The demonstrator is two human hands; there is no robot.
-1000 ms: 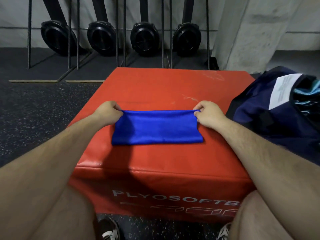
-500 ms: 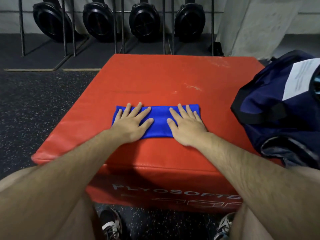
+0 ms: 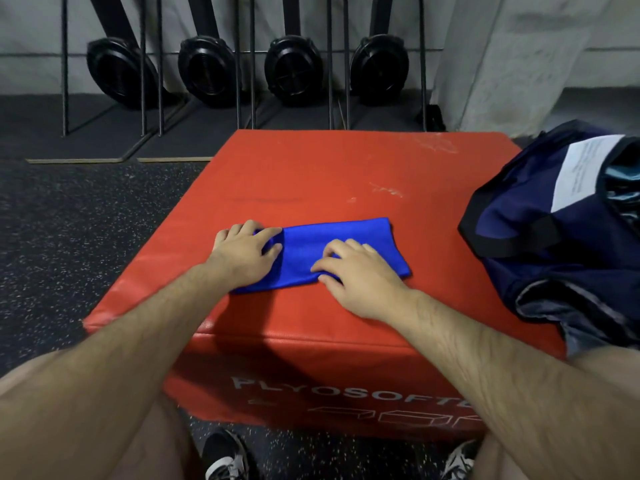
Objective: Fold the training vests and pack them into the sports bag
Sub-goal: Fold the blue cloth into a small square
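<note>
Two hands are on the blue vest (image 3: 304,247), and both have curled fingers. Your left hand (image 3: 244,254) covers the left end of the vest; the thumb and the first finger close on the cloth there, and a small bit of blue shows between them. Your right hand (image 3: 360,277) sits near the middle of the vest, at its front edge, with bent knuckles. Its thumb goes toward the fingertips and, as far as I can see, the cloth is pinched between them.

The vest is folded into a narrow band. It lies flat on top of the red box (image 3: 311,174), in the front half, a little turned so that its right end points toward the right corner. That right end is free and no hand touches it.

Just beside the right edge of the box is the navy sports bag (image 3: 540,244), apart from the vest. It has a white label (image 3: 585,171), and something light blue shows at its opening. I cannot tell if the bag leans on the box.

Behind the box, four black round wheels (image 3: 294,69) stand in a row between thin metal bars (image 3: 239,64), against a pale wall. Around the box is the dark speckled floor (image 3: 86,220). At the bottom edge, between your legs, you see your shoes (image 3: 221,455).
</note>
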